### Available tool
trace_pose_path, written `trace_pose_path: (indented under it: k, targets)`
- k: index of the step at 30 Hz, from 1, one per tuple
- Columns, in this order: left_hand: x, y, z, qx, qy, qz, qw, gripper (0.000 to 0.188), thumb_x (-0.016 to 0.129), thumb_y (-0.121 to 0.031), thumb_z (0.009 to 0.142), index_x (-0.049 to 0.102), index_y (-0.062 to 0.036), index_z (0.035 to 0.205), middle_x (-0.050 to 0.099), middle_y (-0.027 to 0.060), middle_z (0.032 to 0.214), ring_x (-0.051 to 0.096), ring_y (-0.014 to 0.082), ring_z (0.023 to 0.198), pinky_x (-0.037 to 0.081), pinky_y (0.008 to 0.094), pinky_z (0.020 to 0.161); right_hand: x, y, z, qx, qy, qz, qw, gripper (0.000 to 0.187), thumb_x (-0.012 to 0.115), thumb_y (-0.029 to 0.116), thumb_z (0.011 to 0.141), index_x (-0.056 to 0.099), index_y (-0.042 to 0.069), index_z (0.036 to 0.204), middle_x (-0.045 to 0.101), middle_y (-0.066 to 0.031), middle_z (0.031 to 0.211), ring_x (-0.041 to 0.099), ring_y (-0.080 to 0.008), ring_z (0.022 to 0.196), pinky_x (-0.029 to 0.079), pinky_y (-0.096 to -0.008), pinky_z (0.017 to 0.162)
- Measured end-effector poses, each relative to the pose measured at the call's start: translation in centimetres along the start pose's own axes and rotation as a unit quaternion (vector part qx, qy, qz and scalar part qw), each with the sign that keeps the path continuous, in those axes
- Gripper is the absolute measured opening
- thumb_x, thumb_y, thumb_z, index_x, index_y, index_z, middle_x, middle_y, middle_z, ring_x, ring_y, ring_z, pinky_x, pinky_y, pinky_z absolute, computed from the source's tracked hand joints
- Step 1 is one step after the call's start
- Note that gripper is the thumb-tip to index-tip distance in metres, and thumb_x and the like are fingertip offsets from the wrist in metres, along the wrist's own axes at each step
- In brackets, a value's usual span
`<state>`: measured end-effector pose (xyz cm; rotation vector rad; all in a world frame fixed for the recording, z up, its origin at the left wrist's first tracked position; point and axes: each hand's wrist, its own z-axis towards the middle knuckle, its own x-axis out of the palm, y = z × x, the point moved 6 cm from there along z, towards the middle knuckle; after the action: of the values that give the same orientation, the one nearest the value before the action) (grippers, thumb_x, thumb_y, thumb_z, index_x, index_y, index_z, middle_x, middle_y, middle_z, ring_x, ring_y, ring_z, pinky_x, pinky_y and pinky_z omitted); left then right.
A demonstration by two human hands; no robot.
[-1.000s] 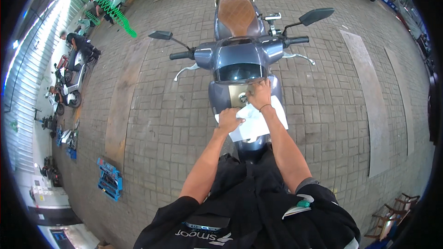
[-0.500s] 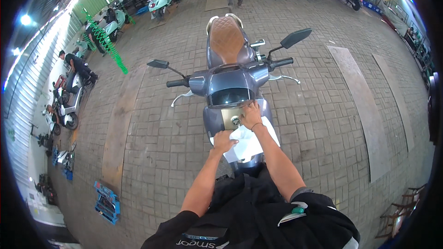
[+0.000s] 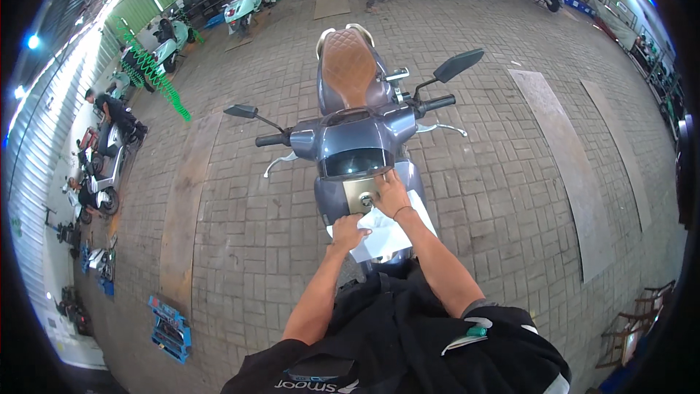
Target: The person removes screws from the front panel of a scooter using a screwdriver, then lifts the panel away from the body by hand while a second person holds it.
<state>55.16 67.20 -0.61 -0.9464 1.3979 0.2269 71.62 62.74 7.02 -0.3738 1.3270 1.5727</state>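
Unchanged from earlier: left hand [image 3: 350, 234] at white sheet [image 3: 383, 241], right hand [image 3: 392, 195] below scooter's [image 3: 355, 130] headlight [image 3: 355, 165]; grips indeterminable.

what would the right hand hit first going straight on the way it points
The bare right hand would probably meet the glossy black curved front panel first; depth is unclear, they may be touching.

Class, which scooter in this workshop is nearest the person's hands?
The blue-grey scooter with the brown quilted seat: the left hand and right hand are at its front, while the other scooters stand well away from them.
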Motion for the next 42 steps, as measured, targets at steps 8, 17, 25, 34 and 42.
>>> trace_pose_path:
  k: [8, 17, 25, 34, 42]
  targets:
    - [-0.4, -0.3, -0.2, 0.018, -0.008, -0.017, 1.0, 0.049, 0.084, -0.04, 0.074, 0.075, -0.013, 0.114, 0.075, 0.0171, 0.099, 0.071, 0.0371, 0.098, 0.053, 0.0484, 0.089, -0.6, -3.6, -0.9, 0.121, -0.138, 0.234, 0.955, 0.048, 0.068, -0.003, 0.074, 0.06, -0.001, 0.121, 0.067, -0.0225, 0.116, 0.068, -0.0432, 0.102, 0.058, -0.0469, 0.086]
    - [-0.3, -0.5, 0.0, 0.01, -0.001, -0.015, 1.0, 0.049, 0.083, -0.041, 0.075, 0.075, -0.0116, 0.114, 0.075, 0.0174, 0.098, 0.071, 0.0373, 0.097, 0.053, 0.0483, 0.089, 2.7, -4.5, -0.5, 0.309, -0.058, 0.13, 0.94, 0.047, 0.076, 0.031, 0.08, 0.058, 0.006, 0.116, 0.074, -0.021, 0.098, 0.069, -0.0446, 0.096, 0.054, -0.0531, 0.087]
    - [-0.6, 0.5, -0.2, 0.026, -0.036, -0.016, 0.999, 0.044, 0.085, -0.042, 0.073, 0.077, -0.0132, 0.106, 0.075, 0.0175, 0.093, 0.072, 0.0383, 0.092, 0.055, 0.0495, 0.084, 3.6, -4.5, -0.3, 0.308, 0.013, 0.115, 0.944, 0.054, 0.077, 0.054, 0.08, 0.07, 0.006, 0.103, 0.075, -0.0202, 0.095, 0.072, -0.0408, 0.095, 0.055, -0.0496, 0.085]
    - [-0.4, -0.4, -0.4, 0.023, 0.014, 0.003, 1.0, 0.048, 0.082, -0.042, 0.077, 0.073, -0.0137, 0.115, 0.074, 0.0175, 0.105, 0.07, 0.0348, 0.105, 0.055, 0.0475, 0.09, 3.7, -6.1, -1.5, 0.267, -0.005, 0.136, 0.954, 0.058, 0.072, 0.058, 0.084, 0.072, 0.002, 0.098, 0.074, -0.0199, 0.089, 0.072, -0.0399, 0.09, 0.054, -0.0489, 0.082]
    - [0.4, 0.7, 1.9, 0.05, 0.08, 0.026, 0.995, 0.052, 0.081, -0.055, 0.073, 0.077, -0.0103, 0.1, 0.074, 0.0202, 0.095, 0.071, 0.0395, 0.095, 0.054, 0.0502, 0.086, 4.6, -6.5, -0.8, 0.262, 0.02, 0.09, 0.961, 0.068, 0.06, 0.069, 0.088, 0.071, 0.003, 0.098, 0.072, -0.0248, 0.091, 0.069, -0.0466, 0.093, 0.052, -0.0527, 0.083]
